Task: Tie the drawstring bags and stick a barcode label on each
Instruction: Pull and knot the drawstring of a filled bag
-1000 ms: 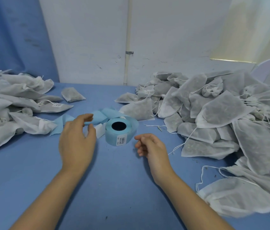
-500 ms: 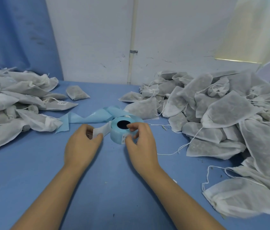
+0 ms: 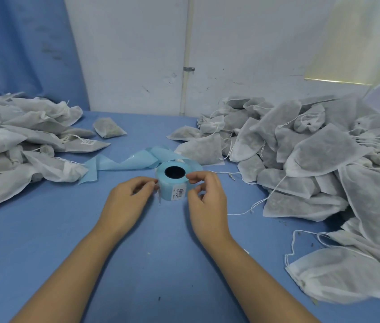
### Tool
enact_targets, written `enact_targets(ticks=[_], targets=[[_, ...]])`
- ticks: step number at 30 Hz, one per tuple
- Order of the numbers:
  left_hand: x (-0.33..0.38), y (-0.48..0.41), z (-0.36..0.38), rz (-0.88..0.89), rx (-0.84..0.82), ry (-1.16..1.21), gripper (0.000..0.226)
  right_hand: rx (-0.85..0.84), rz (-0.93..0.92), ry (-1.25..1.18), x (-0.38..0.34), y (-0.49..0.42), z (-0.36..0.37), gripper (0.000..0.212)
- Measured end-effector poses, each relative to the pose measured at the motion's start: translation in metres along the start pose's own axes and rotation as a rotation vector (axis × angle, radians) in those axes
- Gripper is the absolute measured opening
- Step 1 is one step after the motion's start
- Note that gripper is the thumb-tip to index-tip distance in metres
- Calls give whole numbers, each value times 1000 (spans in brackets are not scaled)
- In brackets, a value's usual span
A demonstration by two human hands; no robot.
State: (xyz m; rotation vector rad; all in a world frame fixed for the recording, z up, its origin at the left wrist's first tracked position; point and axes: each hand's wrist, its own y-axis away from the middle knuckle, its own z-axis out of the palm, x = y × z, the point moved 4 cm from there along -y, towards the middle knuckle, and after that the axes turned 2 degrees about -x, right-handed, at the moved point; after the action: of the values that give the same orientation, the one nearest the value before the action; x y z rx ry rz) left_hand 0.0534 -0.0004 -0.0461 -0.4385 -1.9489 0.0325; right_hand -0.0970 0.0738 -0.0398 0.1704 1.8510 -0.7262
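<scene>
Label roll stands mid-table, between two piles of bags. Head view: right hand pinches its rim, left hand pinches a white label at its side. Roll looks light and stiff. Labels look thin and tacky, so peel by a corner and steady the roll.

- Label roll lies on its flat side at the middle of the table; clock bearings are taken from it, 12 toward the wall.
- Backing strip trails from the roll toward 10 o'clock.
- Pile of drawstring bags at 9 to 10 o'clock, on the table's left edge.
- Single bag at 11 o'clock, apart from that pile.
- Larger heap of bags from 1 to 4 o'clock.
- Wall pipe at 12 o'clock, behind the table.
- Left hand at 8 o'clock, right hand at 4 o'clock, both touching the roll.
</scene>
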Motion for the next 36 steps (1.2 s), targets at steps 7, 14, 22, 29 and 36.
enact_targets(ticks=[7, 14, 22, 29, 36], targets=[[-2, -7, 8, -9, 72, -28, 12, -21, 24, -5, 4, -1, 2, 39], [-1, -7, 13, -22, 129, -109, 23, -23, 28, -10, 5, -3, 2, 39], [4, -2, 16, 18, 180, -197, 39, -1, 58, -39, 5, -2, -3, 35], [26, 2, 33, 148, 144, -144, 37, 40, 52, -15, -1, -8, -26, 32], [61, 5, 83, 266, 19, -55, 25, 444, -38, -8, -12, -17, -82, 41]])
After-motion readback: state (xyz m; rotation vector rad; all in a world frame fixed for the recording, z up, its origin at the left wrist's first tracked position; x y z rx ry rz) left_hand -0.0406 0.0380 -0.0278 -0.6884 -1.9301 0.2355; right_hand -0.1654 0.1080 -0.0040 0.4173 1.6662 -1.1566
